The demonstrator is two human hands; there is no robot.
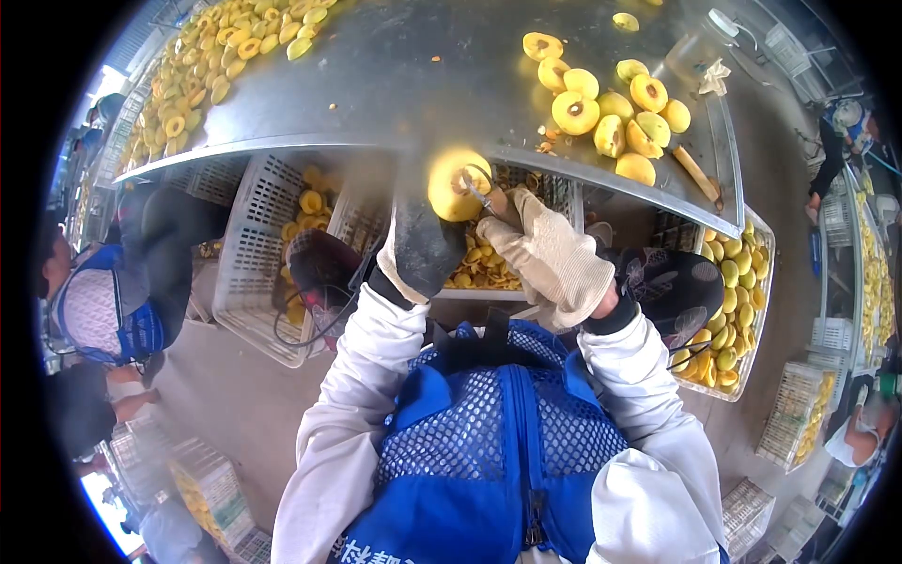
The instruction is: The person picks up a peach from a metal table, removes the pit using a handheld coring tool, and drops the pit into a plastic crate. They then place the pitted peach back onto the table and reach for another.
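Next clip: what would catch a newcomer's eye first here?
At centre, the dark-gloved left hand holds a yellow fruit half while the right hand, in a pale glove, works a small metal tool into it. Behind, cut halves lie piled on the steel table; white crates stand below.

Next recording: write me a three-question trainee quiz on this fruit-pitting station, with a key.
1. True or false: the left hand in a dark glove holds a yellow halved fruit.
2. What does the right hand in a pale knitted glove grip: A a thin metal coring tool, B a brush, C a crate?
3. Where do the pitted halves lie?

Key: 1 true; 2 A; 3 on the grey metal table.
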